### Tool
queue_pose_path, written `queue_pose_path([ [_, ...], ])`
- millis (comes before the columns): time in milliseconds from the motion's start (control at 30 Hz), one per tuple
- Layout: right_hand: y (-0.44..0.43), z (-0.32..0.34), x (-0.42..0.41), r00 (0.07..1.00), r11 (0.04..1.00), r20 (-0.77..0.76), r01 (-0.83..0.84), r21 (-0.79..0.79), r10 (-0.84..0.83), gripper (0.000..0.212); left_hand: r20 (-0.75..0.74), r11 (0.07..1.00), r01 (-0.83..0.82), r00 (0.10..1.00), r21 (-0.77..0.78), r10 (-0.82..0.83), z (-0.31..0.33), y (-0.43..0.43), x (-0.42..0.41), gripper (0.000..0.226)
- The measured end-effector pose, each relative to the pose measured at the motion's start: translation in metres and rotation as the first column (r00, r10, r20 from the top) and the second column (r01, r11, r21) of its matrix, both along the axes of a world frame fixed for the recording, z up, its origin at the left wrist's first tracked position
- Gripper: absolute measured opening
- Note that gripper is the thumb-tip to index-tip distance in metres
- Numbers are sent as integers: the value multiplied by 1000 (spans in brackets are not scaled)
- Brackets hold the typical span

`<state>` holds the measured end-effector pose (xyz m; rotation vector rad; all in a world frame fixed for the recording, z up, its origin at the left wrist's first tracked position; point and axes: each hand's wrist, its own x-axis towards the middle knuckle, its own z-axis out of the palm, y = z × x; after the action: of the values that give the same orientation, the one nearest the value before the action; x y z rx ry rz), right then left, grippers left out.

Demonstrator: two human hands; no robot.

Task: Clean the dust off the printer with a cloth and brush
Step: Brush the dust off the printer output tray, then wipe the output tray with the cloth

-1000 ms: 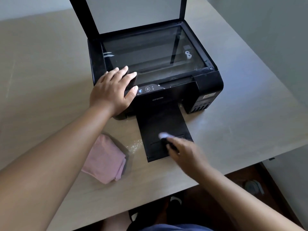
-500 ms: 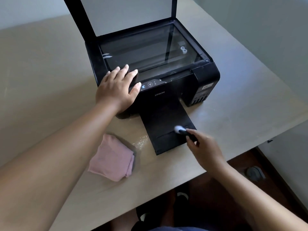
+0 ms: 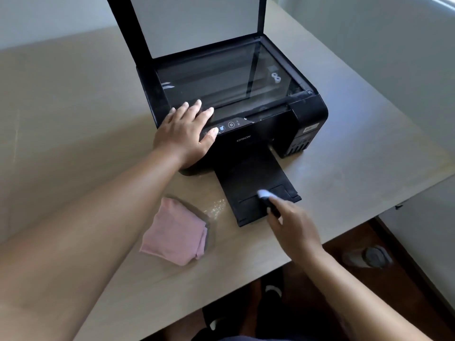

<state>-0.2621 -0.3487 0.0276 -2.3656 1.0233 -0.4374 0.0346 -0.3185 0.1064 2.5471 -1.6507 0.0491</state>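
A black printer [image 3: 270, 129] stands on the table with its scanner lid [image 3: 197, 23] raised and the glass bared. Its output tray [image 3: 251, 175] juts toward me. My left hand [image 3: 184, 136] lies flat, fingers spread, on the printer's front left corner beside the control panel. My right hand [image 3: 293, 227] grips a small black brush with a pale tip [image 3: 264, 194]; the tip rests on the near end of the tray. A folded pink cloth [image 3: 174, 232] lies on the table left of the tray, untouched.
The beige table [image 3: 73, 119] ends close to my body and at the right. A patch of pale dust [image 3: 216, 207] lies between cloth and tray. Below the right edge, a grey round object [image 3: 371, 257] sits on the dark floor.
The brush tip swept right across the tray's near end, then back toward the left. My left hand stayed planted on the printer corner. The view shifted slightly.
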Motion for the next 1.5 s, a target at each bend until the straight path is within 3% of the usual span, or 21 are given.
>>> queue_pose_path([
  [67, 16, -4, 2, 993, 992, -40, -117, -48, 115, 29, 39, 995, 98, 994, -13, -98, -5, 7, -14, 60],
  [267, 28, -15, 31, 994, 993, -70, -88, -84, 82, 35, 144, 971, 218, 969, -103, -202, -30, 54, -31, 56],
  [400, 36, -15, 75, 979, 982, -80, -188, 11, 188, 35, 103, 986, 94, 991, -140, -80, -51, 114, -19, 59],
  [533, 38, -19, 119, 960, 954, -65, -262, 147, 273, 33, -34, 991, -132, 991, 11, 132, -79, 173, -15, 62],
  [700, 35, -29, 165, 937, 900, 0, -336, 277, 350, 29, -103, 919, -354, 921, 175, 374, -112, 229, -26, 62],
  [800, 31, -43, 187, 914, 896, -71, -373, 240, 399, 39, -116, 887, -409, 891, 214, 439, -128, 248, -30, 64],
  [900, 29, -50, 199, 866, 860, -165, -412, 301, 472, 53, -143, 885, -409, 884, 221, 445, -140, 257, -31, 63],
  [967, 33, -47, 196, 850, 871, -225, -419, 257, 476, 57, -147, 887, -405, 886, 221, 441, -144, 257, -31, 61],
  [1100, 66, -33, 173, 853, 902, -323, -432, 5, 410, 58, -151, 887, -406, 884, 221, 442, -148, 257, -32, 60],
  [1200, 97, -37, 153, 772, 868, -419, -489, 91, 478, 78, -163, 892, -393, 887, 221, 432, -148, 259, -32, 60],
  [1267, 109, -46, 143, 761, 867, -468, -498, 23, 449, 80, -159, 903, -365, 901, 224, 404, -145, 258, -29, 59],
  [1367, 123, -53, 128, 797, 849, -424, -517, -111, 430, 66, -144, 929, -327, 925, 175, 352, -134, 253, -21, 55],
  [1500, 122, -51, 113, 826, 846, -306, -524, -105, 474, 50, -150, 970, -241, 959, 18, 241, -106, 221, -4, 50],
])
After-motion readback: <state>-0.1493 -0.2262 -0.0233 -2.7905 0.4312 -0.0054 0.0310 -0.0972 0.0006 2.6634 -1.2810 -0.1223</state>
